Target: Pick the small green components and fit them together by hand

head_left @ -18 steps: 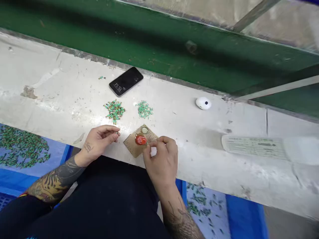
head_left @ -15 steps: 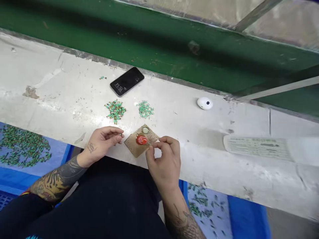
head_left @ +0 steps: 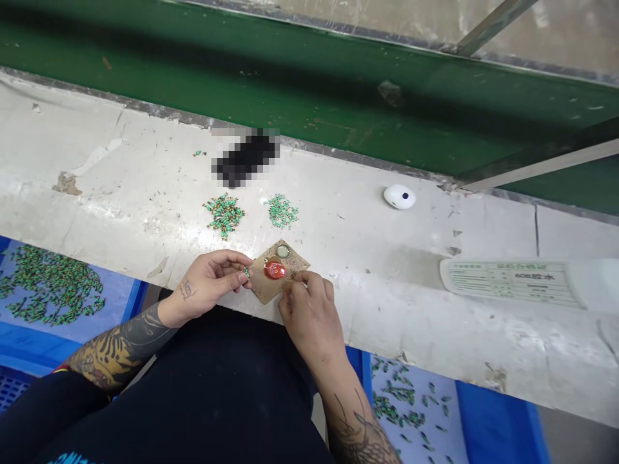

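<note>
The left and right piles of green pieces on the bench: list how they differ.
Size: the left pile holds larger pieces; those in the right pile are smaller.
Colour: the left pile mixes green with gold-brown; the right pile looks mostly pale green.
Spread: the left pile is heaped more densely; the right pile is more thinly scattered.
Shared: both lie loose on the white bench, beyond the brown square.

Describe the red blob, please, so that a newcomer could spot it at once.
On the white bench, between the person's left hand and right hand, lies a small brown card. The red blob sits near its middle, glossy and oval. Its colour sets it apart from the pale disc beside it and the green piles beyond.
</note>
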Demonstrator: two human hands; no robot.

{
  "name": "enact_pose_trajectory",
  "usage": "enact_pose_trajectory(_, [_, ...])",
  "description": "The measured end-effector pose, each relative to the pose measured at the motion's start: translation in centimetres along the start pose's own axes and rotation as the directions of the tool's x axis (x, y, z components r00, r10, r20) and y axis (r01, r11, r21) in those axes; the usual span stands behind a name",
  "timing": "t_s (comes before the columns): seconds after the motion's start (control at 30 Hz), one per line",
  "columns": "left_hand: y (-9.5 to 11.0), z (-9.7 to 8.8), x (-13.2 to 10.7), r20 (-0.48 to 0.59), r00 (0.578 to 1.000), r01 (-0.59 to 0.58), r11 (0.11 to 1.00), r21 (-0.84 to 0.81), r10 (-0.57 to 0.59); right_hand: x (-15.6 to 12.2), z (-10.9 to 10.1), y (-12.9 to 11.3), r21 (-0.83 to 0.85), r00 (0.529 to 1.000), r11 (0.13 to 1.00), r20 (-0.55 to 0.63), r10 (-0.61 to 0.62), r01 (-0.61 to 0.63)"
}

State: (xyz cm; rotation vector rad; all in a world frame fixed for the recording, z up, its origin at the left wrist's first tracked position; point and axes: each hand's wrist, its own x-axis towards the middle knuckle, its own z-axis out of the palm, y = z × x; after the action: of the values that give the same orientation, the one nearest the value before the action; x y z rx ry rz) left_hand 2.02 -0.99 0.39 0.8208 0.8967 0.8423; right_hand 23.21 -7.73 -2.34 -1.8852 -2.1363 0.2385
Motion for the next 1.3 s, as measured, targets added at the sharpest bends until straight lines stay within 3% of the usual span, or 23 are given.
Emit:
enact_pose_trajectory(0.17, [0.2, 0.3, -0.6, -0.004, 1.000, -0.004, 0.997, 0.079, 0.004, 0.2, -1.9, -0.9, 0.322, 0.982, 0.947, -0.172, 0.076, -0.017])
enact_pose_trajectory(0.33, [0.5, 1.5, -1.1, 0.087, 0.995, -0.053, 0.984, 0.167, 0.038, 1.4, -3.4, -3.8, 0.570, 0.963, 0.809, -0.270, 0.022, 0.141])
enact_pose_trajectory(0.63, [0.5, 2.4, -1.5, 0.034, 0.994, -0.108, 0.947, 0.301, 0.103, 2.4, -2.7, -5.3, 0.489, 0.917, 0.839, -0.397, -0.029, 0.238])
enact_pose_trajectory(1.3, [0.7, 2.6, -1.6, 0.021, 0.980, -0.187, 0.874, 0.448, 0.199, 2.5, -2.0, -5.4, 0.409, 0.902, 0.876, -0.427, -0.064, 0.256])
